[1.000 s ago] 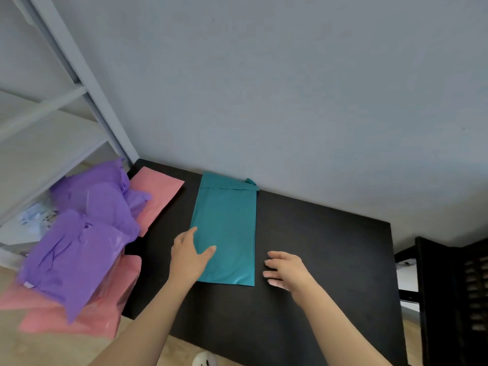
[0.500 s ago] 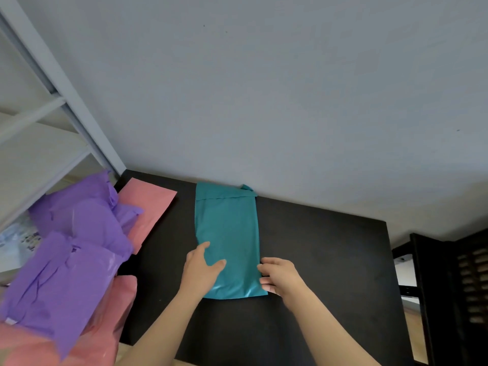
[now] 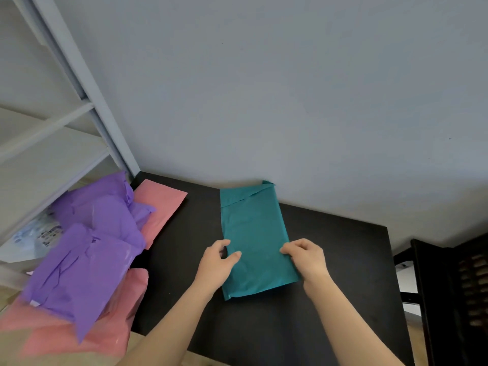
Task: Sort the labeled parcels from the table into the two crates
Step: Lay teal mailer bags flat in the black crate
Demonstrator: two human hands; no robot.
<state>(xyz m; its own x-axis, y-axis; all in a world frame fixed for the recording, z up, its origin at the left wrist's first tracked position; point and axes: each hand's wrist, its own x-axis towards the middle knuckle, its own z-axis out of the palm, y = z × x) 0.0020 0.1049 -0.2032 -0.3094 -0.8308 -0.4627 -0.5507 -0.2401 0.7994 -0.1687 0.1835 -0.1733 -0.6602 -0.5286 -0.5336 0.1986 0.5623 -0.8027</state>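
Purple parcels (image 3: 87, 249): lying heaped on pink parcels (image 3: 79, 336), well left of the teal parcel; whether a crate is holding them is hidden.
Pink parcel (image 3: 161, 204): lying on the table (image 3: 343, 286), left of the teal parcel, apparently waiting to be sorted.
Left hand (image 3: 216, 262): pinching the teal parcel's left edge, fingers curled.
Teal parcel (image 3: 253, 233): lying flat on the table, no label showing.
Right hand (image 3: 306, 257): gripping the teal parcel's right edge.
Dark slatted thing (image 3: 454, 299): standing well right of the teal parcel; possibly a crate.
Progress: this parcel is just being taken up; at least two are remaining on the table.
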